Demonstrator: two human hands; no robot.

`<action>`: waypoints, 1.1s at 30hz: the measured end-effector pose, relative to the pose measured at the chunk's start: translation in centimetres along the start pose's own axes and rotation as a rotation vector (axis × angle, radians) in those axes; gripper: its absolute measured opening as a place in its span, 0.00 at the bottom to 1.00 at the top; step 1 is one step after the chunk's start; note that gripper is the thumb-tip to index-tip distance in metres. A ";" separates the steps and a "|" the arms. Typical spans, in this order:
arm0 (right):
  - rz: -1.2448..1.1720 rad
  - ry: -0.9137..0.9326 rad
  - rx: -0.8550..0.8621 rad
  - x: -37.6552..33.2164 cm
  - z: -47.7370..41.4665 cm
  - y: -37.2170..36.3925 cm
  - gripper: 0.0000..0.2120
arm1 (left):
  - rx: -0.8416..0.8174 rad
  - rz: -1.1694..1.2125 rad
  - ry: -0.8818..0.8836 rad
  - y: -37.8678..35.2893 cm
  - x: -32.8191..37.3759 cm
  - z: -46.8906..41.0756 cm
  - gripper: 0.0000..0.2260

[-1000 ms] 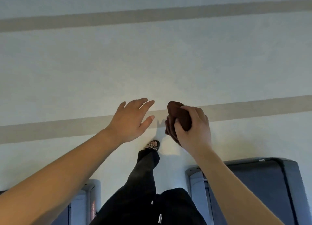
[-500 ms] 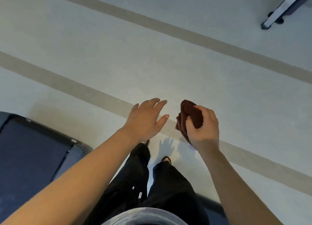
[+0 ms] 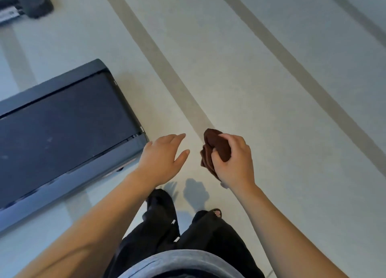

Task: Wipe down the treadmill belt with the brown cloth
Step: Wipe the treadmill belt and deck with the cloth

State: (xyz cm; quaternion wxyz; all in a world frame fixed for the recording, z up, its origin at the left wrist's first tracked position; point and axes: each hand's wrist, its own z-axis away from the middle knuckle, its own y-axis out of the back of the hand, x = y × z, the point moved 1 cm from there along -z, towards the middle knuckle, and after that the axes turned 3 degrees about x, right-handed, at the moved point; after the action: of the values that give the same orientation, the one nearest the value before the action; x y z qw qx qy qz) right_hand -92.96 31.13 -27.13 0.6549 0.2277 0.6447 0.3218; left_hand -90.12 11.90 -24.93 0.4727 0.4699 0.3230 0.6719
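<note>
The treadmill belt [image 3: 62,127] is a dark flat strip inside a dark blue-grey frame [image 3: 117,154], lying on the floor at the left. My right hand [image 3: 234,162] is closed on a bunched brown cloth [image 3: 217,146], held in the air over the pale floor, right of the treadmill's end. My left hand [image 3: 163,158] hovers with its fingers apart and holds nothing, just past the treadmill's near corner. Neither hand touches the belt.
Pale floor with darker beige stripes [image 3: 167,68] runs diagonally ahead. Another dark machine base [image 3: 31,0] stands at the top left. My legs in black trousers [image 3: 167,225] and a sandalled foot [image 3: 216,212] are below the hands.
My view has swung, so the treadmill now fills more of the left side and another machine base shows at top left. Both hands keep the same pose, cloth still gripped.
</note>
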 end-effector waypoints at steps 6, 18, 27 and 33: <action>-0.024 0.088 -0.122 -8.8 -2.9 -10.9 0.18 | -0.002 0.034 0.139 3.1 -12.5 1.1 0.23; -0.023 0.177 -0.309 -17.1 -9.4 -23.2 0.18 | -0.049 0.074 0.377 4.3 -27.0 -1.2 0.23; 0.039 0.268 -0.461 -19.0 -17.9 -32.3 0.18 | -0.073 0.118 0.507 3.9 -35.0 -8.6 0.23; 0.089 0.334 -0.518 -18.1 -21.7 -42.2 0.18 | -0.041 0.142 0.552 0.4 -43.8 -14.1 0.23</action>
State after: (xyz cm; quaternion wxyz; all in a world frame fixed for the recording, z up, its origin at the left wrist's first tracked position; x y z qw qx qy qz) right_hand -108.42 -13.48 -45.98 0.5612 0.0254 0.6295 0.5368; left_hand -98.58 -29.18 -43.76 0.3277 0.2810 0.3922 0.8123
